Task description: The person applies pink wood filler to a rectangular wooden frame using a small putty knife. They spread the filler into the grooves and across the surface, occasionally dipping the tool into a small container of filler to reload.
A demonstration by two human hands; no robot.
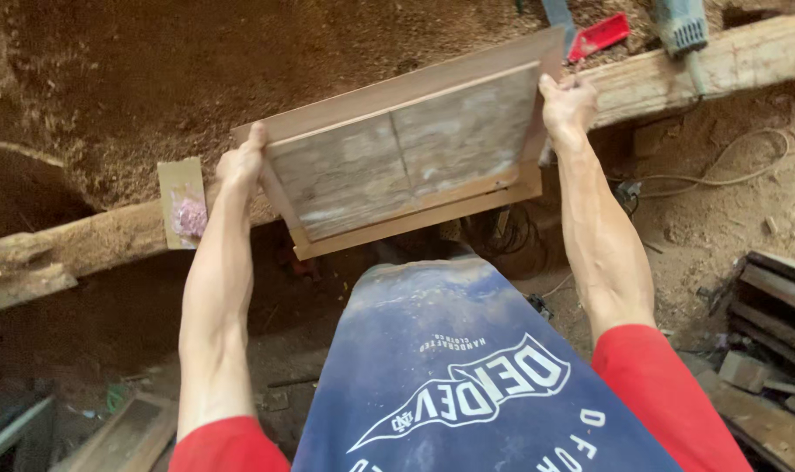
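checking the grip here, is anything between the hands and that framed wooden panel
Nothing visible. The left hand grips the wooden panel directly at its left edge, and the right hand holds its upper right corner. Both are bare, with no cloth or tool in between.

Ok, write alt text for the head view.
Two bare hands, left hand and right hand, hold a framed wooden panel by its side edges above a sawdust-covered wooden beam. A power tool rests on the beam's far end.

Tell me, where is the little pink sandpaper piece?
In the head view, the sandpaper piece lies on the long wooden beam, just left of the left hand gripping the wooden panel.
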